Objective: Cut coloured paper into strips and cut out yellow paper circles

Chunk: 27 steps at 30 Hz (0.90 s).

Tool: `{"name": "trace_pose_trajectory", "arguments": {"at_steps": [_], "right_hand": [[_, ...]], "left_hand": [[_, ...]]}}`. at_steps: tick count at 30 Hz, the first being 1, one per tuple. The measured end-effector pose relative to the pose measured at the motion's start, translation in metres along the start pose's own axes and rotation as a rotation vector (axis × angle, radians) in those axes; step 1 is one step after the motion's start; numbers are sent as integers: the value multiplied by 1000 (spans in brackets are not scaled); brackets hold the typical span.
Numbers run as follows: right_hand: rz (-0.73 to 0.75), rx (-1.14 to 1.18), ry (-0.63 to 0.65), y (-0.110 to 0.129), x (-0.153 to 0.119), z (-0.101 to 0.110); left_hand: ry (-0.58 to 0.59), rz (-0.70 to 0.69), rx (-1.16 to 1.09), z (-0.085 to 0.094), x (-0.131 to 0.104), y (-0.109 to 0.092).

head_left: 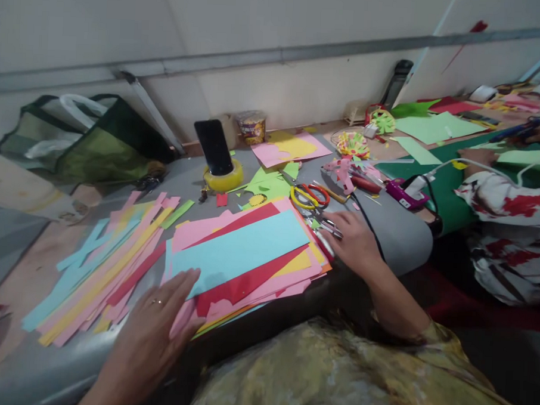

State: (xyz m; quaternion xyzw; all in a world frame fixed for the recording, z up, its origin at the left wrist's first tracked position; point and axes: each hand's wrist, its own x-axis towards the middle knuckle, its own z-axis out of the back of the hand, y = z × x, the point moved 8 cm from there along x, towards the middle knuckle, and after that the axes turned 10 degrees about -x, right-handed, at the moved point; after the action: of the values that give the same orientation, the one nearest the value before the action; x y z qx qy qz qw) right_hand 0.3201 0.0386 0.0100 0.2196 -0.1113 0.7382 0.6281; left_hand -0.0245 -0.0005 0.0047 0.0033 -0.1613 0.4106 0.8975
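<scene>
1. Papers: the blue sheet [245,246] lies at mid-frame on top of the stack [293,280], with a red sheet [230,291] showing beneath its near edge. Cut strips [110,267] fan out to the left of the stack.
2. Left hand [146,316], lower left of the frame: its fingers are straight and close together, lying over the stack's left end at the corner of the blue sheet. The thumb is spread away from them, and no firm hold on any sheet shows.
3. Right hand [355,239], right of centre: it is partly open, palm down, with fingers stretched among the tools at the stack's right end. A metal tool [334,225] lies at the fingertips; whether it is held, I cannot tell. The scissors [313,202] are just beyond.
4. Step in hand: this looks like sorting or steadying paper with one hand while the other deals with tools. No blade is on the blue sheet.
5. What a move from here calls for: lifting the blue sheet would need its edge parted from the red sheet, with the rest of the stack held down. Picking up a tool would need a clean grip, clear of the neighbouring points.
</scene>
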Motion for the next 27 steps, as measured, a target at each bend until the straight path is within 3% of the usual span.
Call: {"name": "trace_pose_trajectory", "arguments": {"at_steps": [2, 4, 7, 10, 12, 14, 18, 21, 24, 27], "right_hand": [[-158, -160, 6, -25, 0, -4], [-189, -192, 14, -35, -2, -7], [-152, -119, -35, -45, -4, 3], [-294, -144, -6, -72, -5, 16], [-415, -210, 83, -91, -5, 17], [-411, -232, 158, -94, -2, 11], [-220, -162, 239, -71, 4, -10], [-249, -145, 338, -64, 4, -24], [-306, -133, 403, -64, 4, -23], [-350, -117, 391, -69, -4, -11]], "left_hand": [[67, -45, 24, 6, 24, -5], [182, -89, 45, 3, 49, -13], [356, -80, 67, -14, 80, -22], [479, -18, 70, -33, 101, -26], [499, 27, 56, -40, 112, -26], [495, 61, 22, -44, 122, -24], [495, 95, -28, -47, 139, -14], [494, 114, -41, -46, 151, -6], [486, 125, -79, -46, 157, -2], [419, 127, -158, -45, 160, -2]]}}
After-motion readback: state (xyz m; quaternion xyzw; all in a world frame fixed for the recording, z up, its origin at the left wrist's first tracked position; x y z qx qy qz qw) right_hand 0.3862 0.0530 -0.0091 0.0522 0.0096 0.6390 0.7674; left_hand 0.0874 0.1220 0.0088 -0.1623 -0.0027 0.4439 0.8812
